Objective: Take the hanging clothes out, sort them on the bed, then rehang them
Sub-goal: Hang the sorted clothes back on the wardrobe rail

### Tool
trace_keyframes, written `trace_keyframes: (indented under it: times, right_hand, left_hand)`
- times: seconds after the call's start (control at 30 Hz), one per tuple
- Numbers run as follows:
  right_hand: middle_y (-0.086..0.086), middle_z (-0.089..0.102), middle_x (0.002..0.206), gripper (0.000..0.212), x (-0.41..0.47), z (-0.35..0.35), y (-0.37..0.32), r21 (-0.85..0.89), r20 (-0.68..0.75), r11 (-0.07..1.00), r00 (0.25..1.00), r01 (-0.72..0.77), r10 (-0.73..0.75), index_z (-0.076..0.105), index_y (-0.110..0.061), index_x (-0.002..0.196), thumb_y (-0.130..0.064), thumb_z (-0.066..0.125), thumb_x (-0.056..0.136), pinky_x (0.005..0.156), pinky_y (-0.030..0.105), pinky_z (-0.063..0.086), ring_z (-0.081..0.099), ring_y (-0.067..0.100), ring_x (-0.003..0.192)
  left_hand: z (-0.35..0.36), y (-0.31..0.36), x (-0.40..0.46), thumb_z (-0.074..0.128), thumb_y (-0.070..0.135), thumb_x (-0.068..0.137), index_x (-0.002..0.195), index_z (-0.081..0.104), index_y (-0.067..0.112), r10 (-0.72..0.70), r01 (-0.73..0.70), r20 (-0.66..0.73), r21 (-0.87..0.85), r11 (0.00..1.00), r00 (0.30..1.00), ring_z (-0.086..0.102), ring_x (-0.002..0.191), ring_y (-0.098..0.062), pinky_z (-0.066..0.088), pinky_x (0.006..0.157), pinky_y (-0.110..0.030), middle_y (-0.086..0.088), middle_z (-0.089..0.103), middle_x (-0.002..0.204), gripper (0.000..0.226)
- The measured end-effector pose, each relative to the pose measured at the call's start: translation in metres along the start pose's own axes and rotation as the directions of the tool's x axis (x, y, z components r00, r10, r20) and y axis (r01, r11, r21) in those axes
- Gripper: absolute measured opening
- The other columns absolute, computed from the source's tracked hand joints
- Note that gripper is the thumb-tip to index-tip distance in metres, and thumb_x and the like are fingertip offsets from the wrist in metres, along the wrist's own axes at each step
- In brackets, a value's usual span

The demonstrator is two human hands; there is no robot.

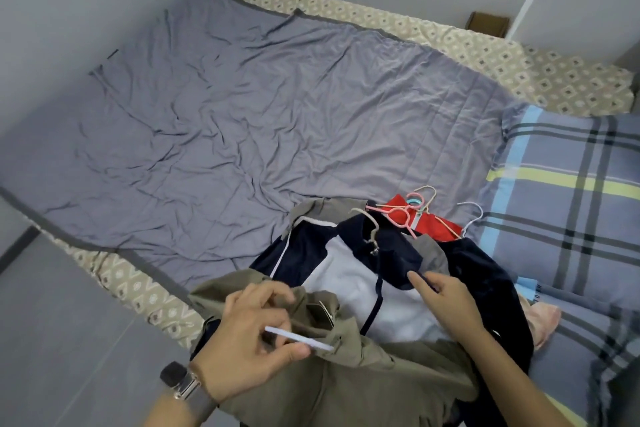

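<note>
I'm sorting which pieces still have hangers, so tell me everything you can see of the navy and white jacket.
The navy and white jacket lies flat on the grey quilt, collar toward the far side, with a beige hanger hook sticking out at the neck. It has navy shoulders, a white chest panel, white piping and a dark front zip. An olive garment overlaps its lower part. The right hand pinches its navy collar.
</note>
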State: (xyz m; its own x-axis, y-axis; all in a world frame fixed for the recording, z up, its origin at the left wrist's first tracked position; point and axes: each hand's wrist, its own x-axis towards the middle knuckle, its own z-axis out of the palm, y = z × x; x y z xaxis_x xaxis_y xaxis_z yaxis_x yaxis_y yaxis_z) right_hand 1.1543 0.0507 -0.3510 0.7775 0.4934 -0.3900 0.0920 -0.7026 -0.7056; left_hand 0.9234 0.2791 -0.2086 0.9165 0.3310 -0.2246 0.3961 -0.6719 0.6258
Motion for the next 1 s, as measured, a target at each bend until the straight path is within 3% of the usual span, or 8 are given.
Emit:
trace_keyframes:
  times: [0.2,0.3,0.37,0.47,0.6,0.73,0.83,1.0]
  right_hand:
    - [-0.009,0.023,0.049,0.055,-0.082,-0.031,-0.045,0.405,0.340,0.912,0.917,0.058,-0.209,0.028,-0.022,0.049,-0.058,0.063,0.071,0.049,0.020,0.017,0.023,0.003,0.049]
    - [-0.007,0.028,0.055,0.065,-0.110,-0.028,-0.044,0.445,0.376,0.894,0.915,-0.043,-0.144,0.034,-0.016,0.053,-0.072,0.062,0.068,0.053,0.019,0.021,0.028,0.005,0.055]
    - [-0.003,0.033,0.059,0.072,-0.120,-0.022,-0.036,0.430,0.375,0.897,0.924,-0.098,-0.079,0.040,-0.009,0.057,-0.078,0.061,0.064,0.057,0.021,0.024,0.033,0.007,0.060]
    - [0.002,0.035,0.061,0.081,-0.125,-0.018,-0.029,0.382,0.393,0.916,0.919,-0.121,-0.042,0.044,-0.001,0.064,-0.081,0.057,0.064,0.061,0.024,0.027,0.036,0.010,0.062]
    - [-0.007,0.045,0.058,0.061,-0.097,-0.032,-0.030,0.315,0.409,0.938,0.912,-0.146,0.005,0.053,-0.012,0.065,-0.073,0.052,0.075,0.061,0.022,0.036,0.045,0.006,0.059]
    - [-0.010,0.066,0.093,0.015,-0.025,-0.040,-0.008,0.113,0.290,0.975,0.945,-0.190,0.151,0.066,-0.023,0.095,-0.036,0.060,0.090,0.080,0.024,0.044,0.060,0.009,0.092]
    - [0.002,0.058,0.108,0.033,0.040,-0.033,0.025,-0.030,0.241,0.937,0.907,-0.348,0.344,0.055,-0.015,0.114,-0.029,0.063,0.086,0.083,0.027,0.040,0.057,0.019,0.103]
    - [0.010,0.064,0.086,0.022,0.102,-0.011,0.057,-0.129,0.228,0.907,0.878,-0.400,0.420,0.062,-0.004,0.089,-0.021,0.062,0.077,0.068,0.030,0.042,0.062,0.030,0.086]
  left_hand:
    - [-0.007,0.011,0.020,0.061,0.059,0.071,0.056,0.051,0.022,0.112,-0.108,-0.066,0.059,0.992,0.991,0.018,0.138,0.003,0.016,0.104,-0.028,0.028,0.028,0.146,0.041]
    - [-0.007,0.021,0.032,0.057,0.059,0.077,0.059,0.035,0.023,0.208,-0.203,-0.024,0.125,0.971,0.978,0.053,0.100,0.008,0.028,0.097,-0.026,0.026,0.058,0.084,0.045]
    - [-0.002,0.028,0.035,0.056,0.058,0.077,0.059,0.030,0.022,0.234,-0.234,0.019,0.185,0.955,0.972,0.046,0.062,-0.001,0.033,0.074,-0.015,0.016,0.039,0.057,0.048]
    - [0.007,0.029,0.032,0.049,0.063,0.073,0.060,0.031,0.016,0.164,-0.166,0.028,0.253,0.953,0.986,0.039,0.053,-0.010,0.022,0.051,-0.015,0.007,0.038,0.052,0.052]
    - [0.016,0.023,0.028,0.031,0.073,0.067,0.057,0.031,0.015,0.021,-0.033,0.050,0.268,0.963,0.999,0.038,0.052,-0.011,0.022,0.048,-0.018,0.002,0.040,0.051,0.059]
    - [0.025,0.019,0.026,0.031,0.073,0.068,0.059,0.033,0.015,-0.030,0.022,0.039,0.182,0.983,0.999,0.036,0.052,-0.015,0.023,0.048,-0.020,0.001,0.040,0.051,0.059]
    - [0.029,0.014,0.026,0.033,0.072,0.069,0.057,0.037,0.021,-0.036,0.028,0.061,0.119,0.992,0.997,0.036,0.051,-0.013,0.023,0.048,-0.020,0.008,0.045,0.056,0.052]
    - [0.032,0.005,0.021,0.035,0.071,0.069,0.058,0.038,0.020,-0.063,0.052,0.098,0.111,0.992,0.993,0.032,0.050,-0.012,0.022,0.050,-0.020,0.000,0.036,0.050,0.051]
